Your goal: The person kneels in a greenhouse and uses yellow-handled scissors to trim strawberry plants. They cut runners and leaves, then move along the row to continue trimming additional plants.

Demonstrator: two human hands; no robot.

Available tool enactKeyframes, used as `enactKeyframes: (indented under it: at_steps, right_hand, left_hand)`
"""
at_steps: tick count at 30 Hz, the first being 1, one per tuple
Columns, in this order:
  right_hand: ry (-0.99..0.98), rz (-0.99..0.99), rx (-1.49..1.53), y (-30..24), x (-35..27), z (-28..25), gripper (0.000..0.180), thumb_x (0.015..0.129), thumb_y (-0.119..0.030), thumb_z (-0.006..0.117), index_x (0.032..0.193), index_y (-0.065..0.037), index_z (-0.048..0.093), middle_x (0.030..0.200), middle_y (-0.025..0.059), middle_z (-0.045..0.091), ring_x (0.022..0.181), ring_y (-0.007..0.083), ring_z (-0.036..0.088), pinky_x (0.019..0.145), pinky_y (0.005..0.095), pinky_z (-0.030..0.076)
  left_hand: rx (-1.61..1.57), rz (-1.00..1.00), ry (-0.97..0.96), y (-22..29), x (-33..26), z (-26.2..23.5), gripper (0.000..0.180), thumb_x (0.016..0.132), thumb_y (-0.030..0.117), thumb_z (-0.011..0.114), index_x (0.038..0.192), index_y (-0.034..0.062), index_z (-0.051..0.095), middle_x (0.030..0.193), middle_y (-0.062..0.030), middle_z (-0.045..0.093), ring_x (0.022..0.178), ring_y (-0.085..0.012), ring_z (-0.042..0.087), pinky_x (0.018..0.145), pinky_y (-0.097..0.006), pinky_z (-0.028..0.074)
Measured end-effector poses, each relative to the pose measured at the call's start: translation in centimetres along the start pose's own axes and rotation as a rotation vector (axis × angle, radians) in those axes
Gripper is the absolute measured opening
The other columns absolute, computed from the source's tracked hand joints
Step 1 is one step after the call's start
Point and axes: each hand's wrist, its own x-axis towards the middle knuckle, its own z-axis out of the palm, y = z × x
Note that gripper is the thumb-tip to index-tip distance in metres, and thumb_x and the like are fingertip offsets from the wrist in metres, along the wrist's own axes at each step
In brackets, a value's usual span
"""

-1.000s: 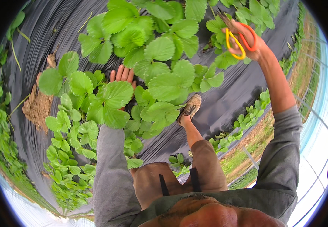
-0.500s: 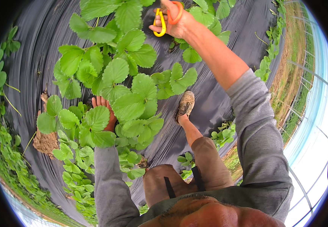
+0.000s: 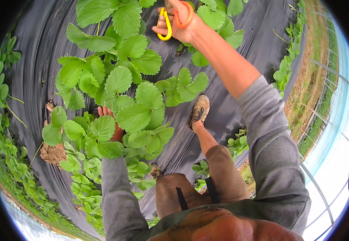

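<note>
At the top edge, my right hand (image 3: 178, 33) is closed on a pair of scissors (image 3: 169, 30) with one yellow and one orange handle loop. The blades are not visible. A leafy strawberry plant (image 3: 133, 116) with broad, toothed green leaves stands in the middle. Among its lower leaves is my left hand (image 3: 118, 133), with the fingertips showing side by side and stretched out. Leaves cover much of this hand, and nothing is seen in it. More strawberry leaves (image 3: 211, 18) grow just right of the scissors.
Black plastic film (image 3: 42, 80) covers the ground. A clump of brown soil (image 3: 54, 153) lies on it left of my left hand. My shoe (image 3: 200, 107) rests right of the plant. Further plant rows (image 3: 11, 160) run along both sides, with a pale-blue tunnel wall (image 3: 323, 148) at right.
My right hand with the scissors has shifted slightly left. My left hand stays among the leaves, nearly in place. The whole view has moved a little.
</note>
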Motion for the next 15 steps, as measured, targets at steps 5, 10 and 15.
enactKeyframes:
  at_steps: [5, 10, 15]
  right_hand:
    - [0.017, 0.020, 0.074, 1.3, -3.3, -0.3, 0.053, 0.097, -0.052, 0.059, 0.111, -0.001, 0.052, 0.078, 0.0062, 0.051, 0.065, 0.0186, 0.054, 0.074, 0.0411, 0.060]
    - [0.055, 0.000, 0.096, 2.4, -4.2, -0.9, 0.059, 0.098, -0.052, 0.056, 0.118, 0.003, 0.049, 0.089, 0.0084, 0.049, 0.071, 0.0208, 0.054, 0.086, 0.0491, 0.061]
    - [0.062, -0.016, 0.114, 2.5, -5.2, -0.8, 0.054, 0.100, -0.051, 0.054, 0.117, 0.001, 0.050, 0.074, 0.0025, 0.046, 0.058, 0.0137, 0.047, 0.070, 0.0357, 0.060]
  left_hand:
    - [0.107, -0.019, -0.064, 0.5, 0.4, -0.8, 0.068, 0.090, 0.043, 0.055, 0.139, -0.0031, 0.042, 0.150, -0.0224, 0.040, 0.146, -0.0437, 0.028, 0.119, -0.051, 0.027]
    - [-0.123, -0.132, 0.076, 1.0, 0.6, -0.6, 0.056, 0.093, 0.032, 0.049, 0.137, -0.0028, 0.044, 0.150, -0.0217, 0.041, 0.145, -0.0447, 0.029, 0.118, -0.051, 0.028]
    - [-0.002, -0.066, -0.018, 0.8, 0.5, -0.8, 0.052, 0.094, 0.024, 0.046, 0.138, -0.0025, 0.043, 0.150, -0.0209, 0.040, 0.146, -0.0448, 0.028, 0.119, -0.051, 0.026]
